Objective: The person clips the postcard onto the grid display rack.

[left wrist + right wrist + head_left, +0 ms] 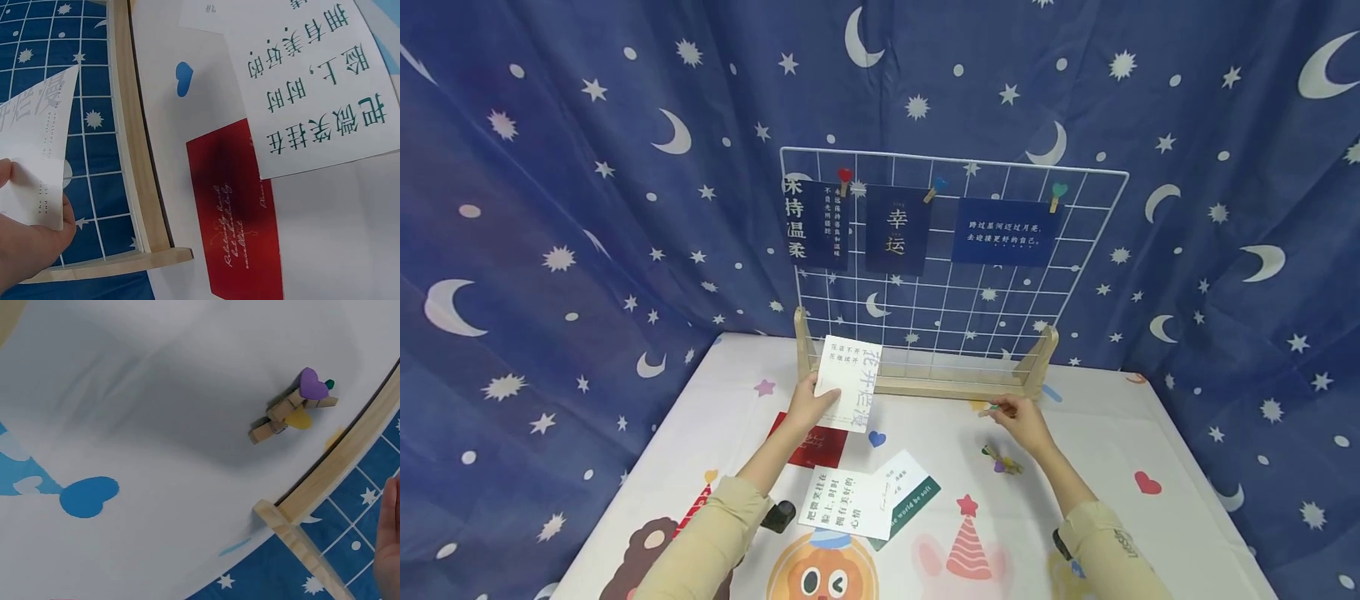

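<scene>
My left hand [814, 406] grips a white card [848, 383] with purple-grey lettering by its lower left edge, thumb across its face. The card is held up in front of the grid rack's left foot. In the left wrist view the same card [37, 150] shows at the left, partly cut off. My right hand [1024, 423] pinches a small clip [990, 409] with a bit of teal on it, near the rack's base at the right. Only part of that hand [389, 540] shows in the right wrist view, and the clip is out of sight there.
Three dark blue cards hang on the white wire rack [955, 292] by heart clips. On the table lie a red card [822, 447], a white card [846, 502] overlapping a green-and-white one [917, 500], and a small pile of wooden heart clips [1002, 461].
</scene>
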`<state>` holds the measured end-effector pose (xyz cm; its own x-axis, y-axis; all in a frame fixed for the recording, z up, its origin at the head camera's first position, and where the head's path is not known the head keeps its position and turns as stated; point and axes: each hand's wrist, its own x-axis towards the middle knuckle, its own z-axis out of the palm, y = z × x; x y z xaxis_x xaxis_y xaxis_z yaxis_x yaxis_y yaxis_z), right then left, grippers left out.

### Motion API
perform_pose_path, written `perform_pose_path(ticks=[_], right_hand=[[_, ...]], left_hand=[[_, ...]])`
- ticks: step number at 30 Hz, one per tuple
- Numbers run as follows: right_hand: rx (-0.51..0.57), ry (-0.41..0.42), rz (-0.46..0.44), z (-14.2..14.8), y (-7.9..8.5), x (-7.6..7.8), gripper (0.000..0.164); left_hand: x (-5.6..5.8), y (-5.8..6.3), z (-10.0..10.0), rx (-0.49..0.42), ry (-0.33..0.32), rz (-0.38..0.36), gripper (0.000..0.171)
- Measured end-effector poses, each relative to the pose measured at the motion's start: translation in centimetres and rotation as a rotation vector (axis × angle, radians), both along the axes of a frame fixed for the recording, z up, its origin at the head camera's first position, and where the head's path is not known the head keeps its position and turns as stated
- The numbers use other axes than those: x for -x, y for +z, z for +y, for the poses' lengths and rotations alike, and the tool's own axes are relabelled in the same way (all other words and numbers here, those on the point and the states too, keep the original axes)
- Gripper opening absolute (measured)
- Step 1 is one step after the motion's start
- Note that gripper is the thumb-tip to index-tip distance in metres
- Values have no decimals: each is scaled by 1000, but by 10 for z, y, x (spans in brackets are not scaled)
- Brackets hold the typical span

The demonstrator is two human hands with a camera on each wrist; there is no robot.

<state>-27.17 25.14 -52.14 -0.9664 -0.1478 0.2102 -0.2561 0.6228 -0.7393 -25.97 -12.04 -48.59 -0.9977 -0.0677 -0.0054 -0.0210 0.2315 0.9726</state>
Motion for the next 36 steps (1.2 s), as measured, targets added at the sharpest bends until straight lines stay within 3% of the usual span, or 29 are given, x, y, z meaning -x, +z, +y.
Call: perform_pose_path(ticks=[14,26,36], right_hand=[[48,-15,30,-6,0,1,18],[-14,-35,80,-13,8,-3,19],[-37,25,156,-21,13,-1,18]], left_hand=[[9,6,-4,-12,58,-15,38],[18,15,-4,-28,51,1,40],[28,19,-6,4,68,17,37]])
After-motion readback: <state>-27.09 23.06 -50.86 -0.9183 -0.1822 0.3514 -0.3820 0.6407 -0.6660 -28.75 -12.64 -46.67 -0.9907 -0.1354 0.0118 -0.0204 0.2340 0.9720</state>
